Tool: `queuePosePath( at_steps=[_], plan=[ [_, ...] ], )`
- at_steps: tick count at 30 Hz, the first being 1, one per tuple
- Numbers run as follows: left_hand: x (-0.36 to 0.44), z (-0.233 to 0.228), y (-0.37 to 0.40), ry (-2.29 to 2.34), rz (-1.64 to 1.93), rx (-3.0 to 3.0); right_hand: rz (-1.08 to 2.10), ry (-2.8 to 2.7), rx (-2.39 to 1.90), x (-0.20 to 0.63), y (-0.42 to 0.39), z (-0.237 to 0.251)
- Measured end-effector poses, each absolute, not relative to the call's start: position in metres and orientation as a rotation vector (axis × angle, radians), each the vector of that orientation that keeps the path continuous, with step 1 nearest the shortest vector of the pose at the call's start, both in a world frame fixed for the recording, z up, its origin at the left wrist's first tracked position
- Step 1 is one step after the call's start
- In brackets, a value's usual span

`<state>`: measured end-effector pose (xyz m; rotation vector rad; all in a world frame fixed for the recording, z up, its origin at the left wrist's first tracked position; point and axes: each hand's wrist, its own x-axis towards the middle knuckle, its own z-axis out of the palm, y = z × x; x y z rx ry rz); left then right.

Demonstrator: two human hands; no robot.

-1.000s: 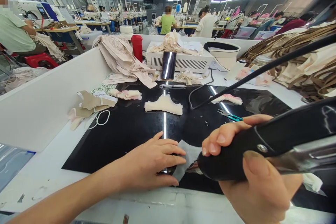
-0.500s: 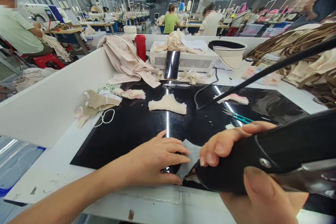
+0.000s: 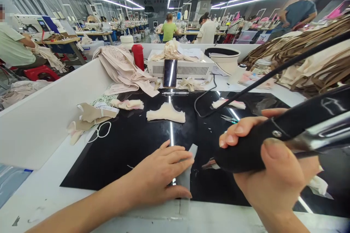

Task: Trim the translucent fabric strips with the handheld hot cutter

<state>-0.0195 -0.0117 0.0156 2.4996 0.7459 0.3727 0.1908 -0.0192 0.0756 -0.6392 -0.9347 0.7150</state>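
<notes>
On the black worktop point(image 3: 131, 142), a pale fabric piece point(image 3: 188, 169), narrower than a moment ago, is pressed flat by the left hand point(image 3: 161, 174) while the right hand point(image 3: 273, 174) stays clenched around a black-handled tool point(image 3: 262, 145).

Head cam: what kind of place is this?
Most likely a garment factory floor. Rows of sewing stations with seated workers run under long strip lights, cut fabric pieces lie on the black worktop, and the right hand grips a corded black tool.

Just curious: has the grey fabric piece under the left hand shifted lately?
Yes. The grey piece now shows narrower, tucked closer under the left hand on the black mat.
</notes>
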Motion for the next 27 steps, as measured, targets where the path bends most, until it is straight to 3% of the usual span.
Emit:
queuePosePath(
  at_steps=[19,27],
  plan=[
    [-0.017,0.027,-0.012,0.843,0.122,2.483,0.792,-1.040,-0.592,0.181,-0.007,0.054],
    [-0.016,0.027,-0.010,0.843,0.124,2.463,0.685,-0.960,-0.583,0.188,0.009,0.063]
  ],
)
